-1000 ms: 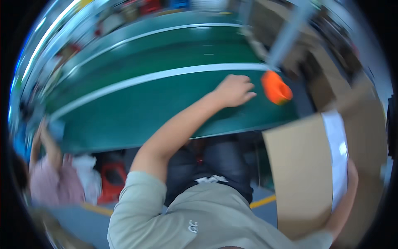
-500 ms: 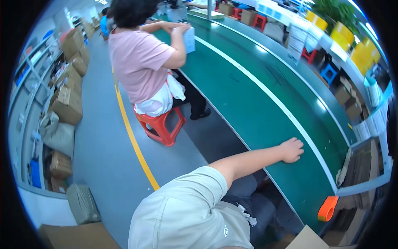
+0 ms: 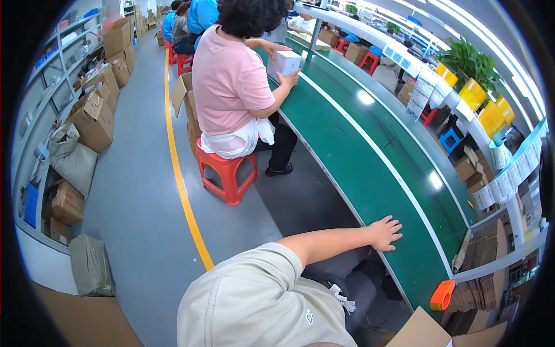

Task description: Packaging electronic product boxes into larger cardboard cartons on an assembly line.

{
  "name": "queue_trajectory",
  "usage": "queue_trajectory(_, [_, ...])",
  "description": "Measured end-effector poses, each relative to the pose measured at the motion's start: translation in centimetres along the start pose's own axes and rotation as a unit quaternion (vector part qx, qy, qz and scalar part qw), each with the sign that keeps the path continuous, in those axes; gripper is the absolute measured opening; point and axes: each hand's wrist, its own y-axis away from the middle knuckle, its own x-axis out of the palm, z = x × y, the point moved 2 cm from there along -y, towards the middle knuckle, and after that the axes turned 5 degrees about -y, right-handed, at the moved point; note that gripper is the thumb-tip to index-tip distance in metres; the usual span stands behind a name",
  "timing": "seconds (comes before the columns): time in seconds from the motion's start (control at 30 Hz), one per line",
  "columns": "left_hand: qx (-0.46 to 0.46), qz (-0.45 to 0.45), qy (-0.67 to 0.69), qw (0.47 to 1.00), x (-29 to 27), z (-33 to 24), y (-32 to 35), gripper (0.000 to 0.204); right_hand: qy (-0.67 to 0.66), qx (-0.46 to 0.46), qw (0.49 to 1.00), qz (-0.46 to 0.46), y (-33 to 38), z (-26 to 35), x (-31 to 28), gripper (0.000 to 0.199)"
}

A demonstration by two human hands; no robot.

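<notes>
My left hand (image 3: 386, 233) lies palm down on the near edge of the green conveyor belt (image 3: 352, 156), fingers spread and holding nothing. The arm reaches across from a pale, short-sleeved shirt. My right hand is out of view. Nearest to my left hand along the belt, at its close end, sits an orange ring-like object (image 3: 444, 295), perhaps a tape dispenser. Farther up the belt, a person in a pink shirt has both hands around a white box (image 3: 284, 63).
That person sits on a red stool (image 3: 228, 173). Open cardboard flaps (image 3: 419, 329) stand at the bottom right. Stacked flat cardboard (image 3: 477, 289) lies beyond the belt's end. Boxes, sacks and shelving (image 3: 52, 75) line the left side, past a yellow floor line (image 3: 180, 179).
My left hand has drawn back toward the belt's near edge, and its curled fingers have spread. The other person's hands have shifted on the white box. My view has tilted up.
</notes>
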Motion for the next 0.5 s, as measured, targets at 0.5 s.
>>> queue_trajectory(0.5, [0.063,0.041,0.007,0.997,1.4,3.0,-5.8,0.078,0.005,-0.027,1.000,-0.012,5.7,-10.7,-4.0,0.034])
